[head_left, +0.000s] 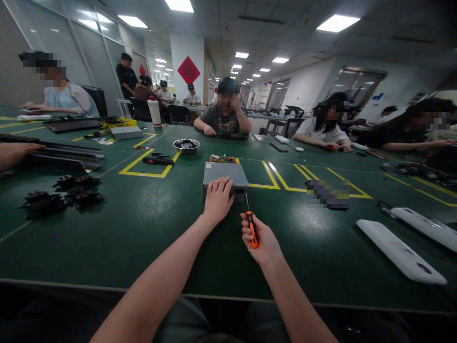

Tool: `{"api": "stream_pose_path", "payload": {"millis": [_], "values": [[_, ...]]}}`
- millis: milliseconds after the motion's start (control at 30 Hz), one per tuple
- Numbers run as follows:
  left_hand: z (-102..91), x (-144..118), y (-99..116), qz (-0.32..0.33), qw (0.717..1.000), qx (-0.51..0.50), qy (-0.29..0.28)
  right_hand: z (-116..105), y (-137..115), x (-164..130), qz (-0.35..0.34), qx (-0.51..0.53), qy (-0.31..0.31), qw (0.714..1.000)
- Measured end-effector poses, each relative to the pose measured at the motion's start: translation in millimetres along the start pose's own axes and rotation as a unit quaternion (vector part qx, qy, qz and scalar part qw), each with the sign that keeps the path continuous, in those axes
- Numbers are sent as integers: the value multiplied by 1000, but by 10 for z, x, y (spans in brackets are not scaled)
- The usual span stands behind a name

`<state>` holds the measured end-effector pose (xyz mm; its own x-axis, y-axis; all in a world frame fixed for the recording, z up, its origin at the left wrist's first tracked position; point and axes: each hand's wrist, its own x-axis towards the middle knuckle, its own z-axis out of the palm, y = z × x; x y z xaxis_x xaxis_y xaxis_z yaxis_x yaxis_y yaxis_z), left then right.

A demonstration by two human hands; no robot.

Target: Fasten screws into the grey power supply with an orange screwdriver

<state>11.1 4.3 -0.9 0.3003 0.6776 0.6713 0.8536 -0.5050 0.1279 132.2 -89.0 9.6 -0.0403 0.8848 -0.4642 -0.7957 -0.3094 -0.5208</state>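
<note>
A grey metal computer power supply unit lies on the green table in front of me, with a bundle of coloured wires at its far side. My left hand grips its near edge, fingers over the top face. In my right hand is an orange-and-black screwdriver, the fingers closed round its handle. Its thin shaft points up and away from me, and the tip meets the unit's near right corner. Whether the tip sits in a screw is too small to tell.
Beyond the unit stands a metal bowl of small parts. A black tool lies within yellow tape. Black fan-like parts are at left, near another person's hand. White elongated devices lie at right. Several people sit around the table.
</note>
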Motion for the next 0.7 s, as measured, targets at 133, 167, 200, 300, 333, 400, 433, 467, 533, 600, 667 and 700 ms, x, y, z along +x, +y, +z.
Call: {"api": "stream_pose_path", "payload": {"millis": [133, 167, 200, 300, 333, 400, 433, 467, 533, 600, 667, 700], "values": [[7, -4, -4, 3, 1000, 3, 1, 1, -1, 10, -23, 5, 8, 1000], [11, -6, -4, 2, 1000, 4, 2, -5, -2, 11, -27, 6, 13, 1000], [17, -7, -3, 0, 1000, 5, 3, -11, -4, 10, -29, 6, 17, 999], [31, -10, 1, -4, 1000, 4, 5, -29, -6, 6, -22, 4, 22, 1000], [33, -10, 4, -4, 1000, 4, 5, -32, -5, 4, -17, 2, 21, 1000], [32, -9, 8, -5, 1000, 4, 6, -32, 0, 3, -9, -1, 16, 1000], [30, -8, 11, -5, 1000, 4, 6, -30, 3, 5, -8, -2, 14, 1000], [28, -6, 13, -5, 1000, 4, 6, -29, 6, 7, -9, -2, 12, 1000], [24, -5, 17, -4, 1000, 4, 6, -28, 12, 16, -21, -1, 12, 1000], [26, -5, 21, -4, 1000, 4, 5, -35, 13, 27, -35, 1, 16, 999], [32, -7, 24, -4, 1000, 3, 3, -48, 9, 34, -39, 3, 18, 999], [35, -8, 25, -4, 1000, 3, 3, -55, 6, 36, -36, 4, 17, 999]]}}
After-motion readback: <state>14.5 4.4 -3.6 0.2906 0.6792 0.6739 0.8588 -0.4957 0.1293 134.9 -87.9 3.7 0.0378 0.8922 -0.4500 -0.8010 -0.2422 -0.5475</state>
